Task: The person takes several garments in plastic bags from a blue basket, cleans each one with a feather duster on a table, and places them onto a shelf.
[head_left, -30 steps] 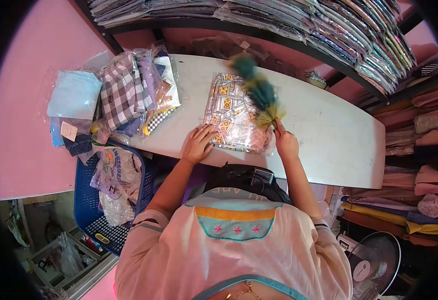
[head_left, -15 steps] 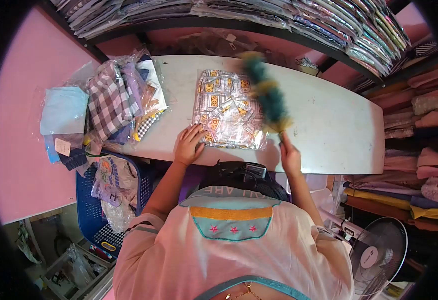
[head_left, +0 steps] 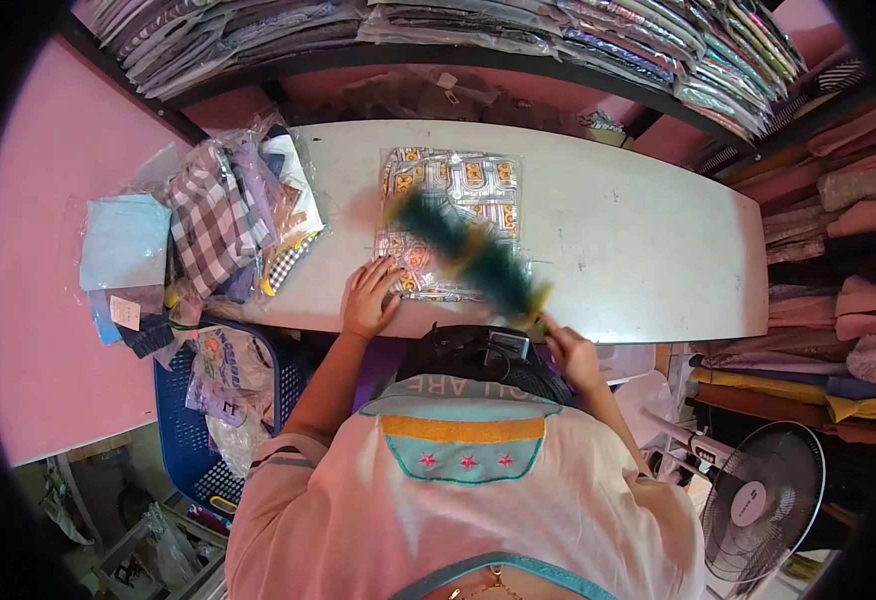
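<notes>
My right hand (head_left: 571, 355) is closed round the handle of a feather duster (head_left: 478, 262), green with yellow bands and smeared by motion. The duster slants up and left over a folded patterned garment (head_left: 493, 180) in a clear plastic bag, hiding its middle. On the bag's lower left corner rests my left hand (head_left: 370, 297), fingers stretched out and holding nothing. Bag and garment lie flat on a white table (head_left: 638, 240).
Bagged clothes (head_left: 213, 215) are heaped at the table's left end, beside a blue packet (head_left: 126, 235). Below them stands a blue basket (head_left: 180, 410) with plastic bags inside. A shelf of bagged garments (head_left: 478, 30) runs across the back. A fan (head_left: 766, 500) stands at lower right.
The duster has swung left and down, from the bag's right edge to across its middle. My right hand has dropped toward my body; my left hand stays on the bag's corner.
</notes>
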Motion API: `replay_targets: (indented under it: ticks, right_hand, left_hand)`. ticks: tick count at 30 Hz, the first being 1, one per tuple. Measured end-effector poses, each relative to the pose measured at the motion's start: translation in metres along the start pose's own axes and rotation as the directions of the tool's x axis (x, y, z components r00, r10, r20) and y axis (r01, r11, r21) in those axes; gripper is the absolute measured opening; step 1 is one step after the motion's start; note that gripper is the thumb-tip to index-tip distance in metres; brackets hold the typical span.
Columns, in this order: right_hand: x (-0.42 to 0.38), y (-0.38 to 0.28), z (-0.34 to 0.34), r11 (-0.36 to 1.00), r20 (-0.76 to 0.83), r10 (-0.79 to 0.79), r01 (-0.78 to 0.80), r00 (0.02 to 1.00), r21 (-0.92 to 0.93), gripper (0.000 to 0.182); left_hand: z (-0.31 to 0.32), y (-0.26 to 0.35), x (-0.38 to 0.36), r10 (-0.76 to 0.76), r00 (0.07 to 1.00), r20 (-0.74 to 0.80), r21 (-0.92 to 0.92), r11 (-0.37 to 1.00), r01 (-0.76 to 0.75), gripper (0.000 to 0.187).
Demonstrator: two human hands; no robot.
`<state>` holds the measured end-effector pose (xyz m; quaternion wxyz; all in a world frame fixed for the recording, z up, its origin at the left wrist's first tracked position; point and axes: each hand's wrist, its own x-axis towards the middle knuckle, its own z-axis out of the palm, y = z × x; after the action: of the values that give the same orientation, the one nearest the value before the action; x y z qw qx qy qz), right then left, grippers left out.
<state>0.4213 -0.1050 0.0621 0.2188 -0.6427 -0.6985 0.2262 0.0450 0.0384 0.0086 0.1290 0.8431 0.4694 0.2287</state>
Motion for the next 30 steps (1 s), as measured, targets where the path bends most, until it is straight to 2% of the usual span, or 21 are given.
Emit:
replay_targets:
  ticks: [2,5,6,8,11,14,15,17,19,20,21,24,26,27,28,30]
  right_hand:
    - [-0.005,0.002,0.0,0.984,0.146,0.045,-0.018,0.988,-0.179,0.047]
    - [-0.005,0.029,0.017,0.949,-0.2,0.272,-0.297,0.941,-0.105,0.046]
    - [0.001,0.027,0.016,0.938,-0.29,0.337,-0.346,0.896,0.022,0.045]
    - [0.005,0.026,0.02,0.958,-0.383,0.285,-0.248,0.879,0.144,0.044]
    - [-0.003,0.013,0.016,0.996,-0.195,-0.038,0.052,0.98,0.069,0.044]
    - [-0.007,0.011,0.011,0.988,0.063,0.047,-0.037,0.997,-0.149,0.044]
    - [-0.007,0.018,0.013,0.977,-0.03,0.124,-0.128,0.992,-0.17,0.044]
    - [0.001,0.037,0.014,0.945,-0.208,0.303,-0.321,0.93,-0.063,0.044]
    - [0.007,0.049,0.003,0.886,-0.322,0.46,-0.454,0.827,0.097,0.043]
    - [0.009,0.052,-0.004,0.85,-0.353,0.526,-0.491,0.774,0.191,0.043]
    - [0.012,0.035,-0.026,0.815,-0.313,0.58,-0.534,0.753,0.225,0.042]
    - [0.003,0.05,-0.037,0.881,-0.364,0.469,-0.399,0.805,0.254,0.043]
    - [0.006,0.041,-0.039,0.887,-0.323,0.459,-0.411,0.828,0.208,0.043]
    - [0.007,0.036,-0.038,0.889,-0.304,0.457,-0.419,0.836,0.186,0.043]
    - [0.009,0.037,-0.031,0.899,-0.312,0.436,-0.396,0.844,0.187,0.042]
    - [0.015,0.016,-0.031,0.873,-0.253,0.483,-0.438,0.838,0.214,0.042]
  left_hand:
    - [0.017,-0.019,-0.011,0.011,1.0,0.022,0.051,0.999,-0.012,0.044]
    - [-0.008,0.007,0.004,0.03,1.0,-0.011,-0.005,1.0,-0.03,0.047]
    - [-0.011,0.012,0.005,0.023,1.0,-0.009,-0.012,1.0,-0.023,0.048]
    - [-0.016,0.017,0.007,0.02,1.0,-0.002,-0.021,1.0,-0.02,0.051]
    - [-0.012,0.015,0.007,0.006,1.0,0.008,-0.014,1.0,-0.005,0.056]
    - [0.004,-0.002,-0.003,-0.001,1.0,0.014,0.051,0.999,0.0,0.05]
    - [0.003,-0.005,-0.003,0.008,1.0,0.027,0.08,0.997,-0.01,0.048]
    - [0.002,-0.011,0.006,0.023,0.998,0.05,0.136,0.99,-0.03,0.045]
    - [-0.006,-0.024,0.023,-0.147,0.974,-0.175,0.322,0.926,0.198,0.043]
    - [-0.012,-0.03,0.034,-0.346,0.907,-0.24,0.37,0.831,0.415,0.043]
    - [-0.026,-0.029,0.048,-0.519,0.794,-0.316,0.397,0.688,0.607,0.043]
    - [-0.052,-0.017,0.086,-0.481,0.78,-0.401,0.29,0.741,0.606,0.044]
    - [-0.029,-0.017,0.098,-0.272,0.919,-0.286,0.202,0.92,0.335,0.047]
    - [-0.021,0.005,0.104,-0.22,0.96,-0.171,0.062,0.97,0.233,0.05]
    - [-0.01,0.035,0.11,-0.144,0.987,-0.066,-0.093,0.986,0.137,0.052]
    - [0.015,0.078,0.118,-0.028,0.999,0.033,-0.08,0.996,0.031,0.055]
